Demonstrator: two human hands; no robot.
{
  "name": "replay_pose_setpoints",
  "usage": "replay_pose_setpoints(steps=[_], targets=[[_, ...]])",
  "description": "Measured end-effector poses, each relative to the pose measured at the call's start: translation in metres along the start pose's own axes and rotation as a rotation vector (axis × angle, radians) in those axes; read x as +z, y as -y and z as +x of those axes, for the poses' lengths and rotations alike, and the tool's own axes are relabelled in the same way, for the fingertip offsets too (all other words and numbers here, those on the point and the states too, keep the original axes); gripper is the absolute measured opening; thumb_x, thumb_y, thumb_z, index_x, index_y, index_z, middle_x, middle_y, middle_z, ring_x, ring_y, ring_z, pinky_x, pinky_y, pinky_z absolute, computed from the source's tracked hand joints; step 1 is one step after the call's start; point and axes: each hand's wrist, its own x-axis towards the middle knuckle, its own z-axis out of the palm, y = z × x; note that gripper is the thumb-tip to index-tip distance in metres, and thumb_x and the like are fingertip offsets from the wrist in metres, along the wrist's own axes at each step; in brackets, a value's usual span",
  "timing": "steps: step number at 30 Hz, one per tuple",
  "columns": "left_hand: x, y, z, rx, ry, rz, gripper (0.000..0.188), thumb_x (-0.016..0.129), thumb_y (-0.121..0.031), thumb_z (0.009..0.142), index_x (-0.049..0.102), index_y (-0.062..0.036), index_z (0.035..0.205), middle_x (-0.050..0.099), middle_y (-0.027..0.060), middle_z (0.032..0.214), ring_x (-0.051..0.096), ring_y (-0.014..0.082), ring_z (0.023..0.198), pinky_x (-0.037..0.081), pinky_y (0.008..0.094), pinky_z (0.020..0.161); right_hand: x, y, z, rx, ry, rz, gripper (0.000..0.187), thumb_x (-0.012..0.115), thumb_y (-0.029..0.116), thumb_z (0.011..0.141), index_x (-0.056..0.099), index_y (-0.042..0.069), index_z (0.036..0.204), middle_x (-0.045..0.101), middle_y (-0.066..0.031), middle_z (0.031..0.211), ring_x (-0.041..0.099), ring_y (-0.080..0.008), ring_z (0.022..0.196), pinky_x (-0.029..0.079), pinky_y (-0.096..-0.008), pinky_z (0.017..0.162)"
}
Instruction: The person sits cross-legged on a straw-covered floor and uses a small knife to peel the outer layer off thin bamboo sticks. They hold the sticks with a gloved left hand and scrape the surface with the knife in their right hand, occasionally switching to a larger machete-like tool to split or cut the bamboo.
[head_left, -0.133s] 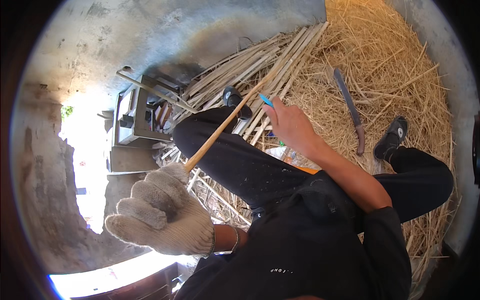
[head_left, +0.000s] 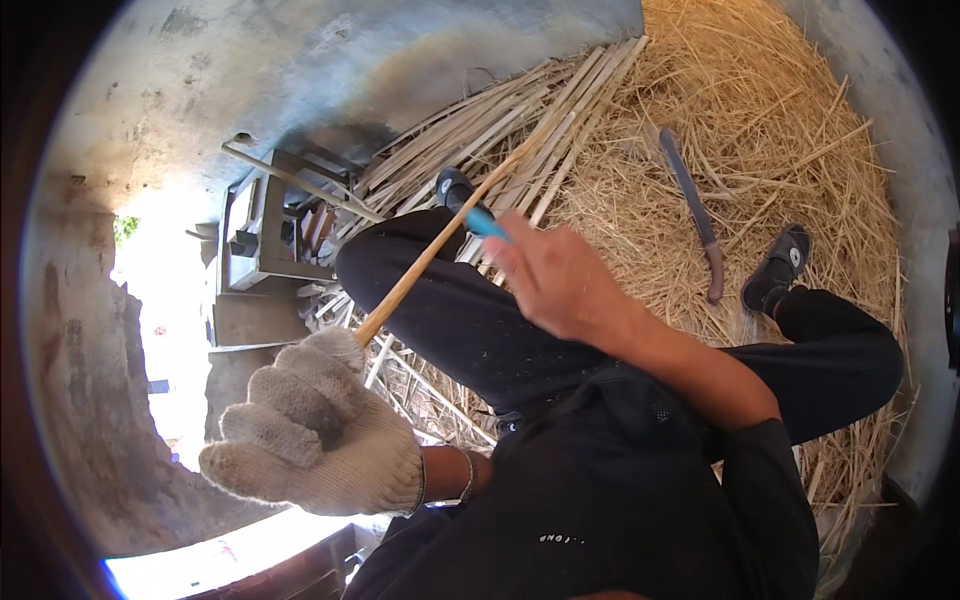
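My left hand [head_left: 315, 425], in a knitted off-white work glove, is wrapped round the thick near end of a long, thin wooden stick [head_left: 425, 257]. From the glove the stick slants up and away to the right, over my bent leg. My bare right hand [head_left: 568, 278] is closed on a small blue piece [head_left: 484, 222], smeared by motion, so its kind is unclear. The piece is right by the stick's middle, and I cannot tell whether the two touch.
A machete [head_left: 687, 190] with a brown handle lies on the shavings [head_left: 740, 90] to the right. Split wooden strips [head_left: 480, 135] are heaped along the wall. At the left stands a small grey cabinet [head_left: 265, 265] with a pole [head_left: 305, 185] leaning over it.
My right hand has moved down and left along the stick, towards my glove, with the blue piece in it. The whole view has shifted slightly.
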Motion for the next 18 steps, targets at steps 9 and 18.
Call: replay_pose_setpoints(steps=[9,18], targets=[[-0.006,0.0,0.011,0.057,0.112,0.033,0.05,0.031,-0.045,0.106,0.036,-0.0158,0.065,0.034,-0.0004,0.053,0.03,0.0125,0.044,0.037,0.0315,0.047,0.009,-0.038,0.032,0.196,0.027,-0.159,0.037,0.042,0.034,0.105,0.054,0.0,0.099,0.06,-0.0221,0.059,0.063,-0.0435,0.06,0.05,-0.0532,0.055],[-0.017,0.005,0.015,0.124,0.133,0.125,0.035,0.037,-0.038,0.104,0.041,-0.0116,0.082,0.042,0.001,0.062,0.04,0.0133,0.053,0.043,0.0305,0.057,0.022,-0.049,0.032,0.248,0.02,-0.164,0.036,0.046,0.032,0.104,0.054,-0.003,0.097,0.06,-0.0217,0.057,0.063,-0.0427,0.057,0.051,-0.0522,0.054]])
